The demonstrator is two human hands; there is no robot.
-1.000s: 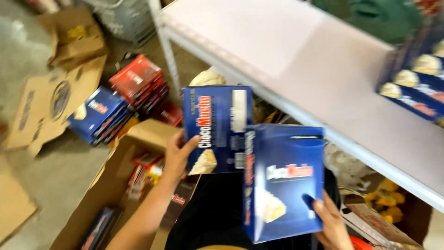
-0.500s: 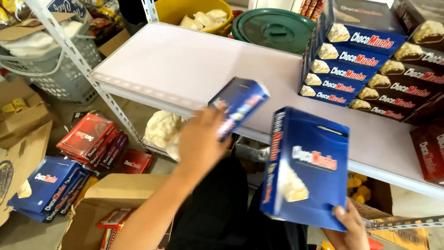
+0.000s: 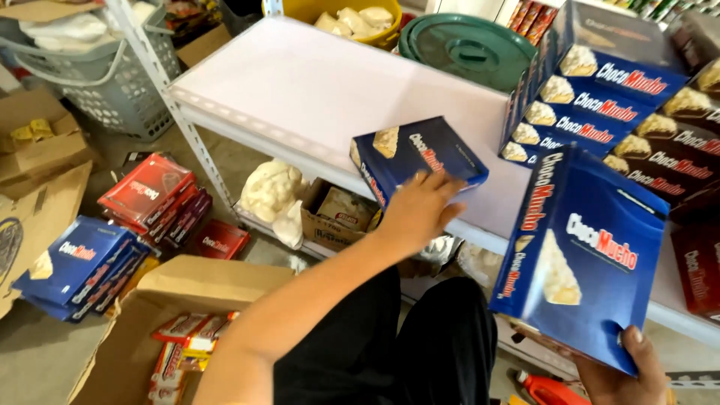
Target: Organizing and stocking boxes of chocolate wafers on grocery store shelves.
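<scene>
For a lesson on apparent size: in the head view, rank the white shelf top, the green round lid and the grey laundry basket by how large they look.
1. White shelf top, clearly largest.
2. and 3. Green round lid and grey laundry basket look about alike; both are cut off or partly hidden, and nearness to the camera differs, so no ranking.

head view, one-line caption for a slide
Left hand lays a blue box on the white shelf; right hand holds another.

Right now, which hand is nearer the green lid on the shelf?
Left. The left hand rests on a blue box just below the green lid; the right hand is far lower, under another box.
</scene>
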